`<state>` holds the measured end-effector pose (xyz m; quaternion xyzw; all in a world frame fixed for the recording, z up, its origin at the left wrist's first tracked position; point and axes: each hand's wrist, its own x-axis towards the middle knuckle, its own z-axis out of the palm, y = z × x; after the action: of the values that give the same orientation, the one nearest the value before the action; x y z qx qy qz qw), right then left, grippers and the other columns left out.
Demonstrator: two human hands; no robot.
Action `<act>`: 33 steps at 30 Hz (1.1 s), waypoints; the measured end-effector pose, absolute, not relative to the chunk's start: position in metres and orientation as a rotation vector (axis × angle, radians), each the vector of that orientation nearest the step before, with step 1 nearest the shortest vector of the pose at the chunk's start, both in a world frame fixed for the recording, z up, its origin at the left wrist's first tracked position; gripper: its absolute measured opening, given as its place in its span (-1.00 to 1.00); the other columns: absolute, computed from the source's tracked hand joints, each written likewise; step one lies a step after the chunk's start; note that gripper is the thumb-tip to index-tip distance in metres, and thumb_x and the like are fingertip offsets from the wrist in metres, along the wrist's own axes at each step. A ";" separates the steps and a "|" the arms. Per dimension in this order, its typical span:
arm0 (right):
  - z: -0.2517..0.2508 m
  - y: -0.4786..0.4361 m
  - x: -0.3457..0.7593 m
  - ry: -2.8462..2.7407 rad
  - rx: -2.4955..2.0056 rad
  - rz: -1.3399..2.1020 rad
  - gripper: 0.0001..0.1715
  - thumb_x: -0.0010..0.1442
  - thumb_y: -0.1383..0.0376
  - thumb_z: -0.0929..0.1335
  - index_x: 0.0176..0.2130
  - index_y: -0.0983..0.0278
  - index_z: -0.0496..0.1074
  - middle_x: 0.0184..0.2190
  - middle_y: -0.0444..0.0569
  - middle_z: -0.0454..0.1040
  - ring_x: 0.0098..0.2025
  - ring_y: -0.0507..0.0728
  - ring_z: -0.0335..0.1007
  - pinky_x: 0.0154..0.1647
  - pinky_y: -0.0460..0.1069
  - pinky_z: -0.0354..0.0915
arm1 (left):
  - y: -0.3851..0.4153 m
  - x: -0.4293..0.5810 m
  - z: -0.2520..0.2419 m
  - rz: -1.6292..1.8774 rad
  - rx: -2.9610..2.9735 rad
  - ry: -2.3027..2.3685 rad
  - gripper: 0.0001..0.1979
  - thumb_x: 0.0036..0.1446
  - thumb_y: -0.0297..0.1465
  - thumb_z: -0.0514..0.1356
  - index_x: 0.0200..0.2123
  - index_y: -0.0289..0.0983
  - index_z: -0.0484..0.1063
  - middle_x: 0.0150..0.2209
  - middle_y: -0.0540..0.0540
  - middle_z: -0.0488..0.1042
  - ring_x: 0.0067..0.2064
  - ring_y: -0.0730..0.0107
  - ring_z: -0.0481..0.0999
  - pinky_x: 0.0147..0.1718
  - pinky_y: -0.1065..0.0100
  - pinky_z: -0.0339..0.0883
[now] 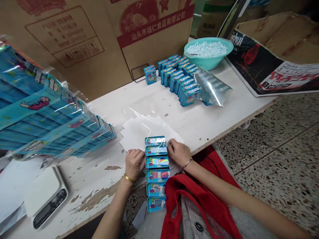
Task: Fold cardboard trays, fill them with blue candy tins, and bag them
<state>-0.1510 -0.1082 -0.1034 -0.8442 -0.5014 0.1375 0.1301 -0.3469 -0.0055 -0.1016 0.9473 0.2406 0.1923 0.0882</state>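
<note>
Between my hands a row of several small blue candy tins (158, 176) runs from the table edge toward my body. Clear plastic bag film (139, 114) glints over the far tins and spreads beyond them. My left hand (135, 162) is closed at the row's left side, its fingers curled on the film's edge. On the right side my right hand (178, 152) pinches the film close to the far tins; its fingertips are partly hidden. Under the film lies a fanned stack of white paper sheets (129, 132).
Wrapped packs of blue tins (57, 116) are stacked at left, above a white scale (45, 189). More blue tins (188, 96) stand at the back beside a clear plastic sleeve (214, 86). A turquoise bowl (206, 61) holds white candies. Cardboard boxes (104, 66) line the back.
</note>
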 end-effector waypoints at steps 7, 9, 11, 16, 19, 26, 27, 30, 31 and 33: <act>-0.110 -0.117 -0.153 -1.738 -2.372 0.310 -0.73 0.27 0.31 0.16 -0.29 0.31 0.40 -0.45 0.04 0.52 -0.42 0.12 0.37 -0.43 -0.01 -0.07 | -0.012 -0.356 -0.102 0.627 2.823 0.691 -0.75 0.23 -0.39 -0.01 -0.50 -0.23 0.31 -0.54 -0.04 0.36 -0.44 0.35 0.28 -0.34 0.29 0.10; -0.110 -0.117 -0.153 -1.729 -2.407 0.329 -0.72 0.27 0.30 0.16 -0.29 0.31 0.40 -0.45 0.04 0.53 -0.43 0.12 0.38 -0.43 -0.01 -0.07 | -0.014 -0.358 -0.103 0.649 2.790 0.755 -0.76 0.23 -0.40 0.01 -0.49 -0.24 0.31 -0.54 -0.03 0.37 -0.43 0.37 0.30 -0.34 0.30 0.10; -0.111 -0.117 -0.153 -1.704 -2.443 0.349 -0.70 0.29 0.29 0.14 -0.29 0.30 0.41 -0.44 0.04 0.54 -0.43 0.12 0.39 -0.43 0.00 -0.07 | -0.015 -0.357 -0.104 0.663 2.752 0.843 -0.77 0.22 -0.41 0.02 -0.48 -0.24 0.33 -0.52 -0.03 0.39 -0.42 0.37 0.33 -0.33 0.31 0.10; -0.110 -0.119 -0.152 -1.813 -2.372 0.401 -0.68 0.30 0.30 0.14 -0.30 0.30 0.41 -0.40 0.05 0.55 -0.37 0.12 0.43 -0.36 0.00 -0.01 | -0.011 -0.348 -0.110 0.629 2.700 0.978 -0.83 0.19 -0.40 0.05 -0.44 -0.24 0.34 -0.46 -0.05 0.41 -0.38 0.35 0.37 -0.35 0.32 0.10; -0.108 -0.121 -0.151 -1.858 -2.327 0.413 -0.68 0.30 0.28 0.14 -0.30 0.29 0.42 -0.38 0.05 0.55 -0.34 0.12 0.43 -0.31 0.00 0.01 | -0.007 -0.343 -0.116 0.614 2.693 0.973 -0.83 0.18 -0.41 0.04 -0.46 -0.24 0.33 -0.48 -0.04 0.38 -0.40 0.35 0.35 -0.37 0.34 0.08; -0.100 -0.136 -0.157 -1.937 -2.189 0.504 -0.69 0.27 0.33 0.13 -0.32 0.31 0.40 -0.41 0.04 0.53 -0.34 0.11 0.43 -0.23 0.00 0.05 | -0.027 -0.355 -0.111 0.624 2.767 0.856 -0.73 0.18 -0.44 -0.01 -0.58 -0.25 0.21 -0.58 -0.01 0.28 -0.48 0.38 0.26 -0.39 0.32 0.03; -0.099 -0.141 -0.158 -1.982 -2.149 0.528 -0.69 0.26 0.33 0.14 -0.32 0.32 0.41 -0.42 0.04 0.53 -0.35 0.12 0.43 -0.22 0.00 0.06 | -0.034 -0.360 -0.108 0.606 2.771 0.832 -0.73 0.18 -0.44 -0.02 -0.58 -0.25 0.21 -0.58 -0.01 0.28 -0.48 0.38 0.26 -0.39 0.32 0.04; -0.099 -0.158 -0.160 -2.156 -2.034 0.636 -0.71 0.22 0.33 0.17 -0.30 0.35 0.43 -0.42 0.07 0.53 -0.37 0.13 0.43 -0.22 0.01 0.08 | -0.058 -0.379 -0.105 0.577 2.773 0.794 -0.73 0.18 -0.46 -0.03 -0.58 -0.25 0.21 -0.59 -0.02 0.28 -0.49 0.39 0.25 -0.40 0.33 0.04; -0.099 -0.163 -0.160 -2.215 -1.999 0.675 -0.72 0.21 0.33 0.18 -0.30 0.36 0.44 -0.42 0.09 0.53 -0.37 0.13 0.43 -0.22 0.01 0.09 | -0.066 -0.386 -0.105 0.581 2.772 0.784 -0.73 0.18 -0.46 -0.03 -0.58 -0.24 0.22 -0.59 -0.02 0.28 -0.50 0.39 0.25 -0.41 0.33 0.04; -0.099 -0.170 -0.161 -2.319 -1.920 0.757 -0.74 0.18 0.34 0.21 -0.30 0.36 0.45 -0.42 0.10 0.55 -0.37 0.14 0.44 -0.21 0.01 0.10 | -0.082 -0.398 -0.107 0.613 2.759 0.787 -0.75 0.17 -0.46 -0.04 -0.55 -0.24 0.25 -0.58 -0.03 0.31 -0.49 0.38 0.27 -0.42 0.33 0.04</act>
<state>-0.1612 -0.1697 -0.0988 -0.6183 -0.7469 0.2437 0.0189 -0.3982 -0.0820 -0.1073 0.9353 0.2669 0.2077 0.1039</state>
